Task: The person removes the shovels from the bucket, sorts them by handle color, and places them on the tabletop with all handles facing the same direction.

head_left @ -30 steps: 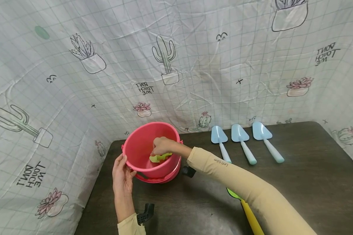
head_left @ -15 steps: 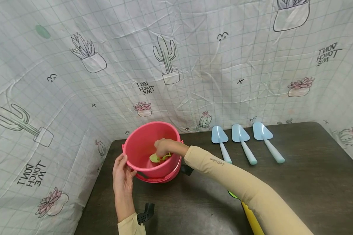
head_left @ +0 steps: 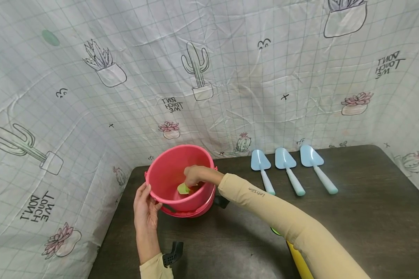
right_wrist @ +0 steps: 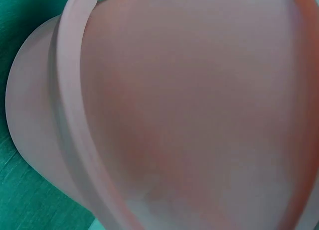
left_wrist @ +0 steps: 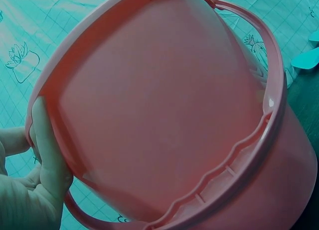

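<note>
A pink bucket (head_left: 181,174) stands tipped on the dark table, its mouth facing me. My left hand (head_left: 146,207) grips the rim at the left, thumb inside the wall; the left wrist view shows the same hand (left_wrist: 42,175) on the bucket (left_wrist: 164,100). My right hand (head_left: 198,175) reaches inside, fingers pointing down at a yellow-green thing (head_left: 183,188) on the bucket's floor. The fingertips are hidden, so whether they pinch it cannot be seen. In the right wrist view only the bucket (right_wrist: 189,100) shows, without the hand.
Three light-blue trowels (head_left: 260,161) lie in a row at the back of the table (head_left: 370,217). Under my right forearm lies a tool with a yellow handle (head_left: 298,259) and a green end (head_left: 276,231). A patterned cloth (head_left: 230,77) hangs behind.
My right hand has shifted slightly to the right inside the bucket, and less of the yellow-green thing shows. The left hand and the bucket have stayed in place.
</note>
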The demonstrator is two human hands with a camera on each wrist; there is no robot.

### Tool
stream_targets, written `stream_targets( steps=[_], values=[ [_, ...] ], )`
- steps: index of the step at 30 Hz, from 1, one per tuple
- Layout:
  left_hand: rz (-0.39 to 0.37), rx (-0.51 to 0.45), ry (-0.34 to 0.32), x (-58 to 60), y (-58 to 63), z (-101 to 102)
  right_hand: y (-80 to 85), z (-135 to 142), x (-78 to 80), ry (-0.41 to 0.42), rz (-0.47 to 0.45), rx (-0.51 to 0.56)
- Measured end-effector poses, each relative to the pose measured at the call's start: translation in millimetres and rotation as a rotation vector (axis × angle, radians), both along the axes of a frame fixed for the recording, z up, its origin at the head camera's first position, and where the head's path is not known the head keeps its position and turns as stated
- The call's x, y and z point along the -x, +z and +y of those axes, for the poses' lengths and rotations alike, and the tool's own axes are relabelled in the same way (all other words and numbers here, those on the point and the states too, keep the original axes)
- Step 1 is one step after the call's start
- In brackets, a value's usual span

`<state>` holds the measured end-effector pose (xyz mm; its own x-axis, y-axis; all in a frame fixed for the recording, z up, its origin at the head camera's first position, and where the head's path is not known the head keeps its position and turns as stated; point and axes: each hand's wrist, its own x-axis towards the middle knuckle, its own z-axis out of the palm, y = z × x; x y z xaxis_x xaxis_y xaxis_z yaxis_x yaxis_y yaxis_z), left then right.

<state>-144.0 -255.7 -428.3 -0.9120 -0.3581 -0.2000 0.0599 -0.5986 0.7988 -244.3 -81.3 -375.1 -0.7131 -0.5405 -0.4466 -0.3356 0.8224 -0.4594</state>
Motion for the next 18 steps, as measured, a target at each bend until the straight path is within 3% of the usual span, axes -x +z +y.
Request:
stream_targets(
  steps=[18],
  values=[
    [0.029, 0.03, 0.005, -2.3, -1.3, 1.8, 0.9, 7.9, 1.2, -0.19, -0.134, 0.263]
  ],
)
